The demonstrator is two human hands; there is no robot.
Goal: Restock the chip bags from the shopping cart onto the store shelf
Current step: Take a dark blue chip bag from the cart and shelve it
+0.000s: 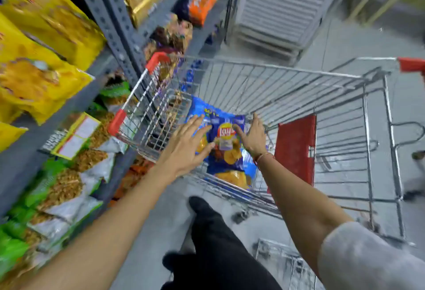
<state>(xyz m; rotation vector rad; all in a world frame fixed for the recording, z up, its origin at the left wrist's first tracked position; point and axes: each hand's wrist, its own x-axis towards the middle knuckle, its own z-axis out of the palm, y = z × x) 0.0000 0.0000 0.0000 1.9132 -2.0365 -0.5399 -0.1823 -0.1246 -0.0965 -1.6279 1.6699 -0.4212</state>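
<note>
Both hands are down in the silver wire shopping cart with red corner guards (271, 69), going for the top blue foil chip bag with the red-and-yellow logo (226, 142), which lies flat near the cart's bottom on what looks like at least one more blue bag; motion blur makes the count uncertain. Left hand (188, 144) sits over the bag's left edge, palm down, fingers (195, 121) spread apart and reaching forward, thumb angled in toward the bag's middle. Right hand (251, 135) flanks the right edge, wrist cocked, fingers apart, thumb pointing in at the logo. Neither hand is closed on anything yet; whether the fingertips already touch the foil I can't tell. Both forearms are extended well forward and down, and the right wrist carries a thin thread band (264, 156). To do this pick well, I'd close from both side edges at once, pinching the seams or the slack corners rather than pressing on the puffed centre, so the chips don't get crushed and the foil doesn't slip. Lift straight up clear of the wire wall before swinging left. The grey slotted metal store shelf (110, 25) is close on the left, already carrying yellow chip bags (46, 43) on top and green-and-silver snack bags (57, 188) lower down, so the carry looks short.
</note>
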